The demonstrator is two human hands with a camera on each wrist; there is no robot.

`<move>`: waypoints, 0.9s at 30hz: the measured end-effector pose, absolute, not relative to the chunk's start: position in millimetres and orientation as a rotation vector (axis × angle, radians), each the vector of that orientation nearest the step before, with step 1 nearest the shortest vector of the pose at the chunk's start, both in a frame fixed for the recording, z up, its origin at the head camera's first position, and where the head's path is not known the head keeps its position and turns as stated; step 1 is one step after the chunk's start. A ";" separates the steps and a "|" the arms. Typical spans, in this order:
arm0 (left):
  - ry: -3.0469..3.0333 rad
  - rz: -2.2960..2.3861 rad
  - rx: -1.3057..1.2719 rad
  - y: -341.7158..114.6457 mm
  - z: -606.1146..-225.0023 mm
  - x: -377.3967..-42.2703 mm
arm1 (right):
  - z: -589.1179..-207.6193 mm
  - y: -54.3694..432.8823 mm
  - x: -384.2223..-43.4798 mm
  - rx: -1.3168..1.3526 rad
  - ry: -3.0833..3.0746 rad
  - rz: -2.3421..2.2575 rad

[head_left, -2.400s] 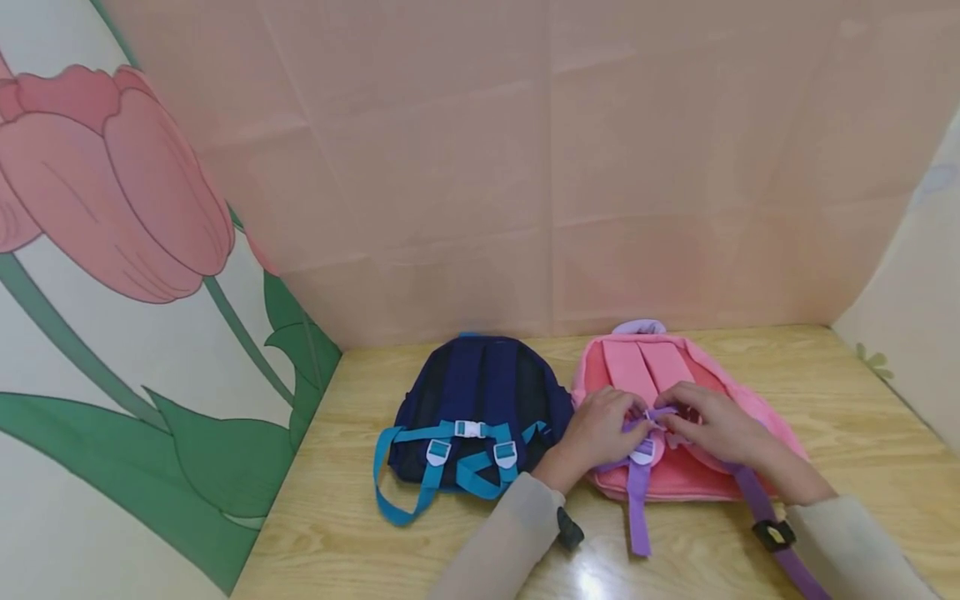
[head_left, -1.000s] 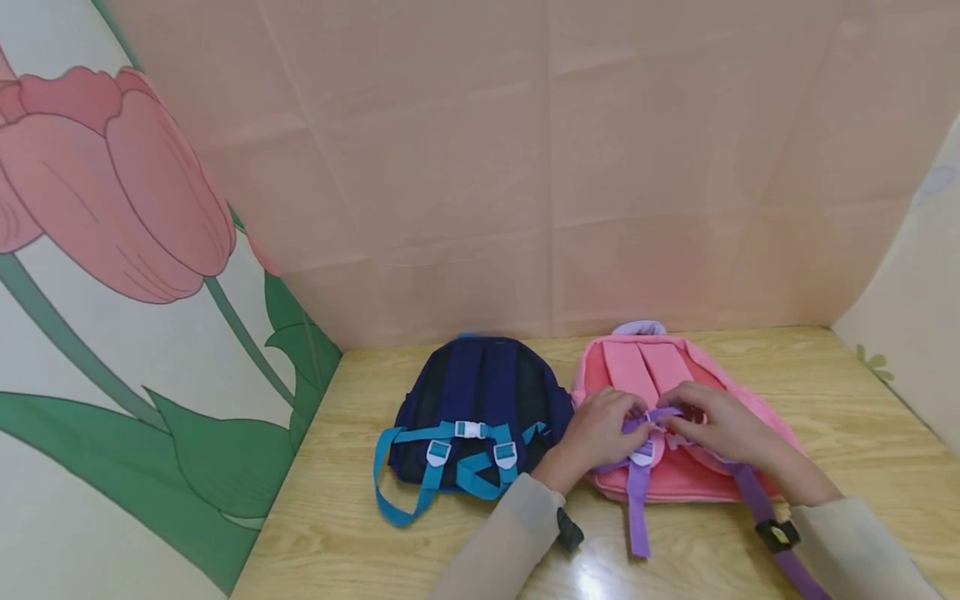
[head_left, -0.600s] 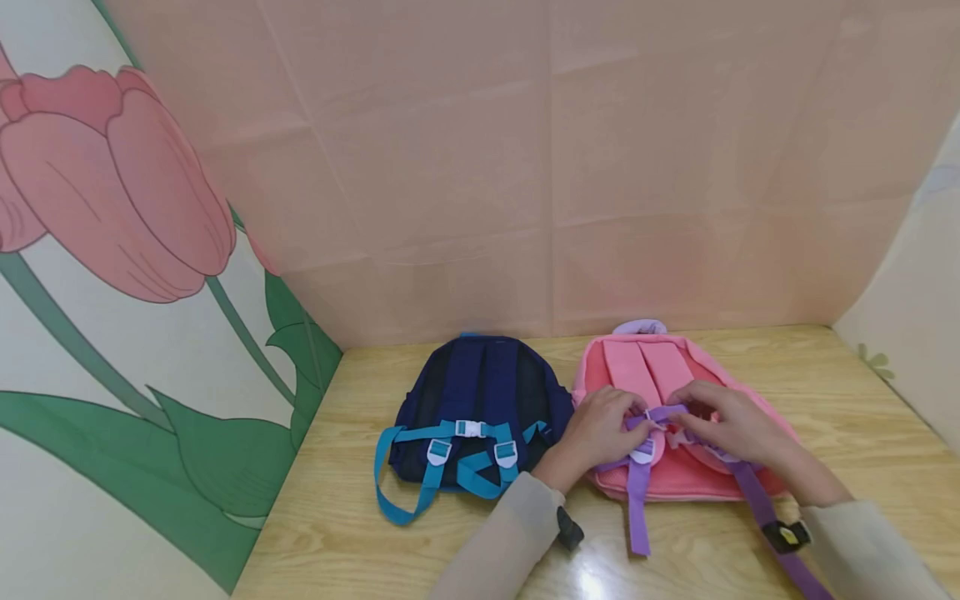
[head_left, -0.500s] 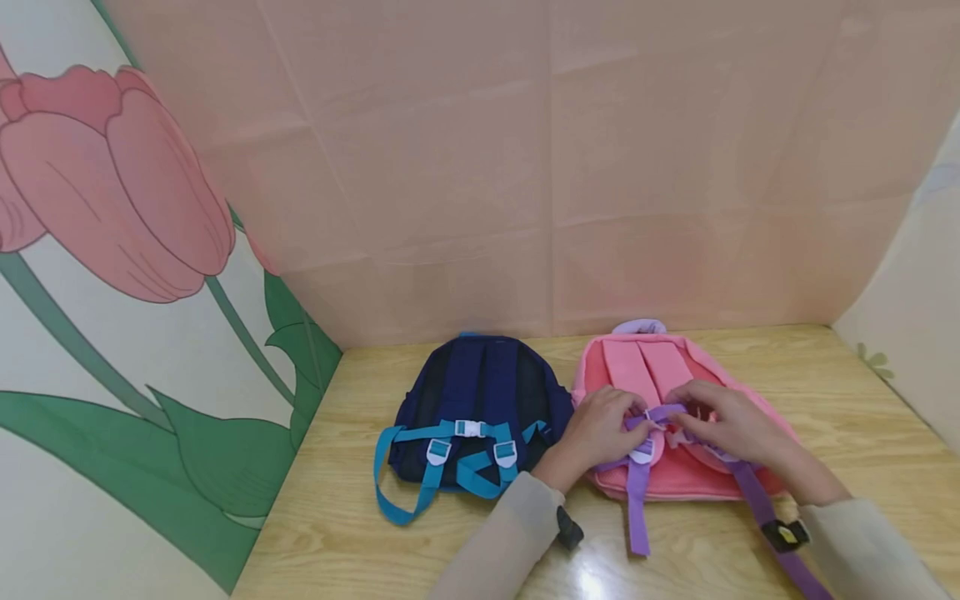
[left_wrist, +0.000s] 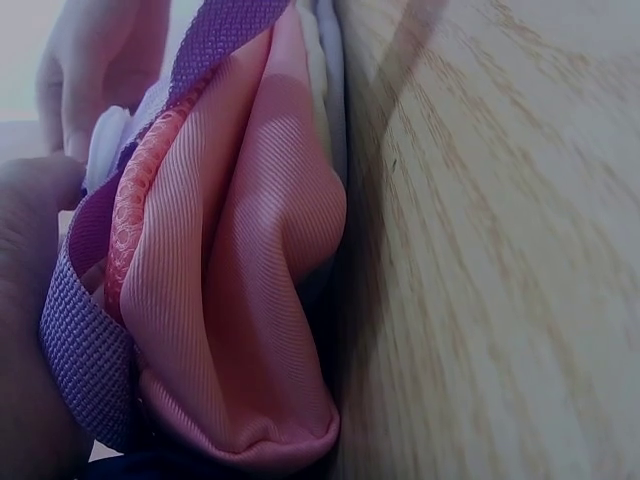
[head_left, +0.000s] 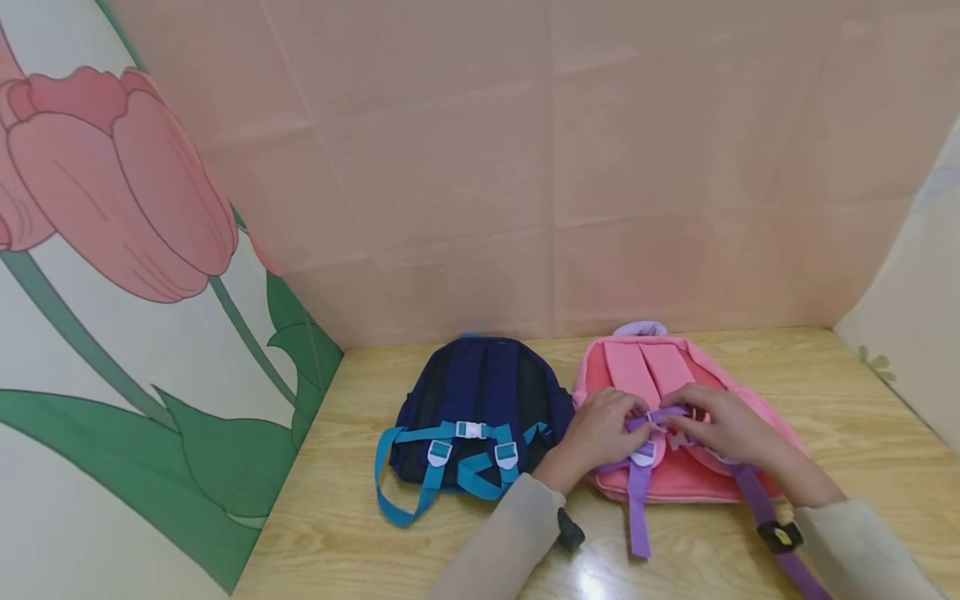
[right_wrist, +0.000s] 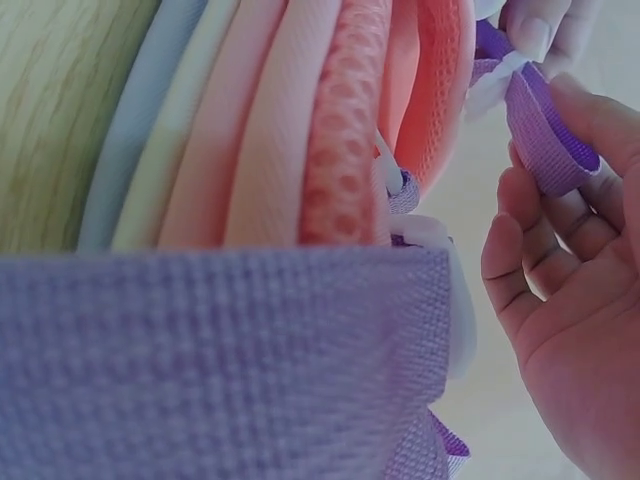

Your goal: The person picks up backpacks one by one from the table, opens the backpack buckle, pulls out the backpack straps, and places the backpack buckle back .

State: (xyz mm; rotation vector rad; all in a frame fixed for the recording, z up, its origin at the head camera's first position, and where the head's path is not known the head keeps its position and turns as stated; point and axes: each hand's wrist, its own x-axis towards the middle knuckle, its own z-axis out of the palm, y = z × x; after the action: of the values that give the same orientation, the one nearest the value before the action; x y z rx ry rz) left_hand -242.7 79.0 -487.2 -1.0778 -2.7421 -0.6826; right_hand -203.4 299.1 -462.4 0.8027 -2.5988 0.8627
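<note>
A pink backpack [head_left: 697, 479] lies on the wooden table with its shoulder straps facing up. Over its lower middle, my left hand [head_left: 603, 429] pinches a purple strap [right_wrist: 550, 150] beside a small white buckle [right_wrist: 515, 62]. My right hand [head_left: 723, 425] faces it and holds a bent-over loop of that same strap between thumb and fingers. In the right wrist view, this hand [right_wrist: 575, 310] has its lower fingers loosely bent below the loop. The left wrist view shows the backpack's side close up, and fingers partly hide the buckle.
To the left lies a dark blue backpack [head_left: 483, 375] with teal straps [head_left: 408, 504] and white buckles. A loose purple strap end [head_left: 639, 521] trails over the table [head_left: 322, 533] in front. A pink-brown cloth wall [head_left: 420, 167] closes the back.
My right hand has drawn slightly right along the purple strap, then come back a little to the left. My left hand stays in place at the buckle. Both backpacks have not moved.
</note>
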 end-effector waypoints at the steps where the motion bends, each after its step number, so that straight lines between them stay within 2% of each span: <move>1: -2.740 -0.682 -1.079 78.9 -487.5 -242.6 | -463.3 299.7 -203.2 0.802 -2.593 0.863; 11: -2.722 -0.671 -1.091 78.1 -489.4 -243.1 | -464.5 305.2 -199.7 0.738 -2.600 0.879; 20: -2.711 -0.681 -1.097 77.5 -490.6 -243.4 | -466.0 300.7 -207.2 0.879 -2.526 0.832; 27: -2.693 -0.663 -1.104 77.9 -491.8 -244.0 | -466.6 297.9 -206.9 0.854 -2.558 0.833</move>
State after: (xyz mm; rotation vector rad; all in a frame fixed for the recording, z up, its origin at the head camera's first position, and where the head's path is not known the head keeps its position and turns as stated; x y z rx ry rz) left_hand -244.0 77.9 -491.8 -1.1039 -2.6929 -0.6626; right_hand -206.9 297.9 -466.6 0.8536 -2.5583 0.8331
